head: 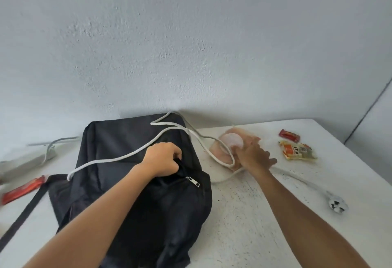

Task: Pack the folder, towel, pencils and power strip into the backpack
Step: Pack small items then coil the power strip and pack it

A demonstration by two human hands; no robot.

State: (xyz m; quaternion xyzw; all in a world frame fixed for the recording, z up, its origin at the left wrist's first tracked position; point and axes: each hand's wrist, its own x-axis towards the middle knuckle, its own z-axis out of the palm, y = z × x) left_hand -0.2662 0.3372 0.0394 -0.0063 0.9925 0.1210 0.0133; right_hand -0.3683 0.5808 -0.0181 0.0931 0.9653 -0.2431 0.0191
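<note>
Backpack point(131, 161) lies flat on the counter point(265, 214), cord point(118, 157) draped across it. My left hand point(163, 158) grips its zipper edge to hold the mouth open; my right hand point(254, 156) rests flat-fingered on the towel point(220, 151), apparently for pickup.

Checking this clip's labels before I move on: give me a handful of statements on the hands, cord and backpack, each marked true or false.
1. The left hand grips the backpack at its zip opening. True.
2. The right hand holds the plug. False: it is at the pinkish bundle; the plug lies apart on the table.
3. The white cord lies across the backpack. True.
4. The power strip is in the backpack. False: it lies on the table left of it.
5. Two snack packets lie right of the bundle. True.
</note>
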